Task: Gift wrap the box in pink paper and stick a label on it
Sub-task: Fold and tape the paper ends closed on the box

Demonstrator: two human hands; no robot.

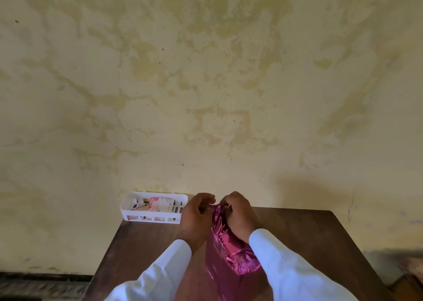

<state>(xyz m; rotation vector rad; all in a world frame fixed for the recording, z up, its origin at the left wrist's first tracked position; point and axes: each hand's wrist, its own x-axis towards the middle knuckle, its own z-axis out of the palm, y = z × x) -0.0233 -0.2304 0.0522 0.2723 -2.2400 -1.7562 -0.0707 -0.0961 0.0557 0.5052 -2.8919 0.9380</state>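
**While both hands pinch the far end, the near end of the wrap lies loose**

Because the paper must be pulled tight before it is fixed, both hands meet at the lower centre of the frame, over the brown table (309, 236). The left hand (196, 213) and the right hand (238, 216) have curled fingers, and each pinches the bunched top of the pink paper (229, 250) between them. I judge they gather it there to close this end round the box.

The box itself is hidden under the paper. Only its bulk shows, and it seems to rest on the table between the two white sleeves. The paper is shiny like foil, magenta and heavily crumpled. Toward the bottom edge a flatter loose part spreads out.

A white basket (128, 209) stands just left of the left hand, against the wall. It holds patterned cards (160, 203), perhaps the labels, within reach.
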